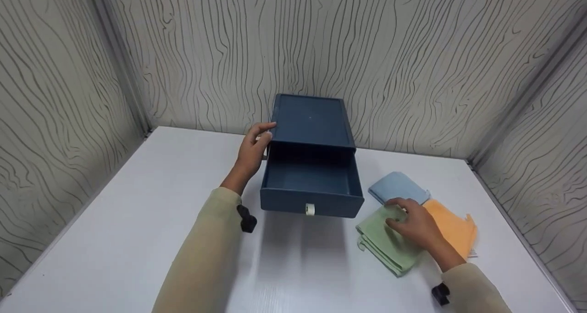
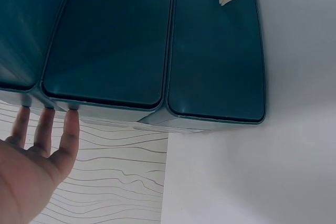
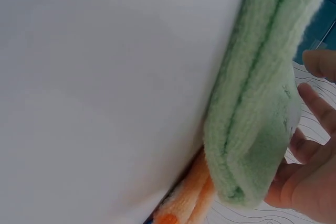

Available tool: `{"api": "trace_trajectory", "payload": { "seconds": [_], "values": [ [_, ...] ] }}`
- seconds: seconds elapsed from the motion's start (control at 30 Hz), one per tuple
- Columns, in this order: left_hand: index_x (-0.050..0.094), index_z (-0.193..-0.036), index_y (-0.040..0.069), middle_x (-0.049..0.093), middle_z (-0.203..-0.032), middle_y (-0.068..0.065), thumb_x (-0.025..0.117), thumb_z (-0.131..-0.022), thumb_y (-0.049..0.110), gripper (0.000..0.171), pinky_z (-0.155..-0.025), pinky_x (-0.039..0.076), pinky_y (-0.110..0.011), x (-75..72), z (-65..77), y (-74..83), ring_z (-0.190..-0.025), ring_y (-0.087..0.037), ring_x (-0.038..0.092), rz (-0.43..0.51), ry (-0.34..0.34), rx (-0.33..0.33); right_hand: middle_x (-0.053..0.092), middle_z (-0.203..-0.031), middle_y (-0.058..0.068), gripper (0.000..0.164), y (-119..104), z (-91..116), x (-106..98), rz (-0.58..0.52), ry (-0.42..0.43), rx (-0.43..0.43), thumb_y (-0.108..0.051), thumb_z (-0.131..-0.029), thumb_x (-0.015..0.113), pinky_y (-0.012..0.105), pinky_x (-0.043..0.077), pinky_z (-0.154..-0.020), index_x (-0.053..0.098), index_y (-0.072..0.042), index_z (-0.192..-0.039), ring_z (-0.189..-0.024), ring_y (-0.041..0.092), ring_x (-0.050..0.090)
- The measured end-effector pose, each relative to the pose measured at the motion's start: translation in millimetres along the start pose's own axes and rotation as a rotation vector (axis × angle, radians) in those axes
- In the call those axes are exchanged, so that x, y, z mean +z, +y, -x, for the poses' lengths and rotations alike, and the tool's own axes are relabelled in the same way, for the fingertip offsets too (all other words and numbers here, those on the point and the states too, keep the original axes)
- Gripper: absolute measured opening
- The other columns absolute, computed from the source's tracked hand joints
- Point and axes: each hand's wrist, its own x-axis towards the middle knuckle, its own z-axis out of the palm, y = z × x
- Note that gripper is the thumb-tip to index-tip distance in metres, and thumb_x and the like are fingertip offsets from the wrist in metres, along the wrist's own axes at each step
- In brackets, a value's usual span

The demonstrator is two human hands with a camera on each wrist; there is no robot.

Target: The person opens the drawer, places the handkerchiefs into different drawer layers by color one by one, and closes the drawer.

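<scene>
A dark blue drawer unit point(image 1: 308, 120) stands at the back of the table, its top drawer point(image 1: 312, 203) pulled out toward me with nothing visible inside. A small pale pull tab point(image 1: 310, 209) is on the drawer's front. My left hand point(image 1: 252, 150) rests its fingertips against the unit's left side; in the left wrist view its fingers point(image 2: 68, 135) are extended and touch the wall. Over a folded green cloth point(image 1: 390, 239) is my right hand point(image 1: 418, 225), thumb and fingers apart. The right wrist view shows it beside the green cloth point(image 3: 257, 103); whether it touches is unclear.
Behind the green cloth lies a folded blue cloth point(image 1: 396, 187), and an orange cloth point(image 1: 451, 226) is to its right. Two lower drawer fronts with pale tabs show in the left wrist view. Wood-patterned walls point(image 1: 293, 42) enclose the white table point(image 1: 114, 239).
</scene>
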Motion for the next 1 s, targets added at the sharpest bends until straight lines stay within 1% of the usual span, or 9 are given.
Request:
{"api": "trace_trajectory", "payload": {
  "seconds": [0.1,0.23,0.33,0.37,0.43,0.53,0.67,0.8,1.0],
  "values": [
    [0.054,-0.135,0.02,0.048,-0.139,-0.003,0.043,-0.101,0.028,0.036,-0.071,0.052,-0.035,0.5,0.4,0.0,-0.095,-0.022,0.054,-0.005,0.009,0.005,0.06,-0.126,0.012,0.035,0,0,1,-0.043,0.012,-0.008,-0.019,-0.085,0.07,0.057,0.041,-0.099,0.065,-0.016,-0.119,-0.121,0.033,0.052],
    [0.054,-0.135,0.019,0.048,-0.139,-0.004,0.043,-0.102,0.027,0.036,-0.071,0.051,-0.036,0.6,0.1,-1.0,-0.095,-0.021,0.054,-0.004,0.011,0.007,0.063,-0.123,0.011,0.03,-1,-1,0,-0.095,0.027,-0.019,-0.013,-0.086,0.067,0.055,0.042,-0.099,0.067,-0.014,-0.116,-0.119,0.031,0.054],
    [0.052,-0.137,0.017,0.046,-0.14,-0.007,0.043,-0.102,0.027,0.037,-0.071,0.05,-0.036,-0.1,-0.7,-1.6,-0.094,-0.019,0.053,-0.004,0.001,0.006,0.064,-0.123,0.01,0.028,-2,-2,-1,-0.104,0.035,-0.014,-0.013,-0.087,0.066,0.053,0.045,-0.097,0.068,-0.015,-0.115,-0.115,0.029,0.056],
    [0.052,-0.137,0.015,0.046,-0.14,-0.008,0.042,-0.102,0.026,0.038,-0.07,0.05,-0.035,-0.1,1.5,2.9,-0.093,-0.018,0.053,-0.006,-0.005,0.005,0.065,-0.122,0.01,0.028,-3,-2,-2,-0.107,0.038,-0.012,-0.012,-0.087,0.066,0.053,0.045,-0.097,0.069,-0.015,-0.114,-0.114,0.029,0.056],
    [0.051,-0.138,0.015,0.046,-0.141,-0.008,0.042,-0.102,0.026,0.039,-0.07,0.05,-0.035,-0.2,1.6,3.5,-0.092,-0.018,0.053,-0.006,-0.008,0.008,0.065,-0.121,0.01,0.027,-4,-1,-3,-0.114,0.045,-0.013,-0.012,-0.087,0.067,0.052,0.045,-0.097,0.069,-0.015,-0.114,-0.113,0.029,0.057],
    [0.051,-0.137,0.015,0.046,-0.14,-0.008,0.042,-0.102,0.025,0.038,-0.071,0.051,-0.038,0.0,1.8,4.0,-0.091,-0.02,0.054,-0.01,-0.008,0.012,0.067,-0.118,0.007,0.025,-8,-1,-5,-0.125,0.063,-0.029,-0.011,-0.087,0.068,0.05,0.046,-0.097,0.07,-0.017,-0.112,-0.112,0.026,0.058],
    [0.053,-0.136,0.019,0.051,-0.129,-0.007,0.043,-0.101,0.025,0.037,-0.073,0.053,-0.041,0.3,-0.1,-1.8,-0.089,-0.019,0.055,-0.008,0.004,0.02,0.07,-0.11,0.001,0.023,-16,-1,-12,-0.122,0.11,-0.076,-0.01,-0.085,0.071,0.036,0.048,-0.09,0.072,-0.019,-0.106,-0.104,0.018,0.06],
    [0.054,-0.135,0.02,0.054,-0.117,-0.008,0.043,-0.101,0.025,0.036,-0.069,0.052,-0.037,0.6,-0.4,-2.4,-0.084,-0.016,0.053,-0.006,0.01,0.026,0.071,-0.107,-0.004,0.022,-24,0,-20,-0.132,0.112,-0.098,-0.012,-0.084,0.073,0.023,0.046,-0.085,0.073,-0.023,-0.103,-0.099,0.008,0.058],
    [0.055,-0.134,0.019,0.055,-0.116,-0.008,0.044,-0.1,0.025,0.036,-0.067,0.051,-0.038,1.1,-0.4,-2.2,-0.084,-0.016,0.054,-0.007,0.019,0.031,0.071,-0.106,-0.009,0.021,-38,2,-30,-0.143,0.081,-0.139,-0.014,-0.086,0.072,0.019,0.046,-0.085,0.072,-0.025,-0.104,-0.097,0.002,0.058]
  ]
}}
